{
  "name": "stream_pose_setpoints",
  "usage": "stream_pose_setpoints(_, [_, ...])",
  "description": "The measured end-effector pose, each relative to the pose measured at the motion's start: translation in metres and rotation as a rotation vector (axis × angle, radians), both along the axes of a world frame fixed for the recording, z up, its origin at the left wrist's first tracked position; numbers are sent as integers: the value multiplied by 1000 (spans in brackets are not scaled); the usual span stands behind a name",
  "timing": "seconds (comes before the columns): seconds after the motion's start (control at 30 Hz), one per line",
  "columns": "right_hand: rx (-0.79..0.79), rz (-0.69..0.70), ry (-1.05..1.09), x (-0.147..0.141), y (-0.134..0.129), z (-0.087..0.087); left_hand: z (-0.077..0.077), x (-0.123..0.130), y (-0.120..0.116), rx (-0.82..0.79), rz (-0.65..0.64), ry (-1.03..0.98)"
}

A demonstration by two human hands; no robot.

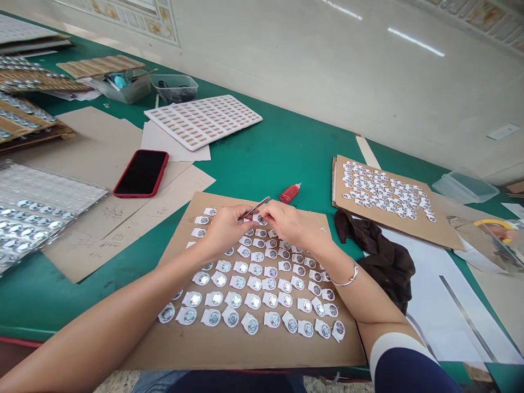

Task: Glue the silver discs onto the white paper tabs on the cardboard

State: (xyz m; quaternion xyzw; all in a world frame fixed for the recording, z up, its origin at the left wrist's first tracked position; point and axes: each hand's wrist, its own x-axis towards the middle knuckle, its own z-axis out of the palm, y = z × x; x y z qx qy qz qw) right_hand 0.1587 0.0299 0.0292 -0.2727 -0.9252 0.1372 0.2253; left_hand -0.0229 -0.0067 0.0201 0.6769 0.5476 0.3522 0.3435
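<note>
The left hand (224,228) holds slim metal tweezers (258,205); its fingers are closed on them, and the tip points up, away from the body. The right hand (288,222) has its thumb and forefinger pressed together at the edge of 1 silver disc with a white tab (260,219), which is between the 2 hands, above the far part of a brown cardboard sheet (241,352). On this sheet lie many similar tabbed discs (254,301), in rows. Just beyond the right hand, a red squeeze bottle (290,193) lies on the green tabletop (286,147). To the left there is a phone in a red case (141,173), and behind it a white slotted tray (204,121). To the right, a dark brown cloth (382,259) lies crumpled near another cardboard sheet (444,229), which also carries tabbed discs.
</note>
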Motion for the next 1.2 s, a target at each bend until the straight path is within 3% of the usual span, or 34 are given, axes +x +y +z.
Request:
stream_pose_setpoints(0.23, [-41,30,-5,0,2,-6,0,1,-1,16,-13,-3])
stream_pose_setpoints(1.2, [180,152,-85,3,3,-2,-2,1,-1,-17,-9,-5])
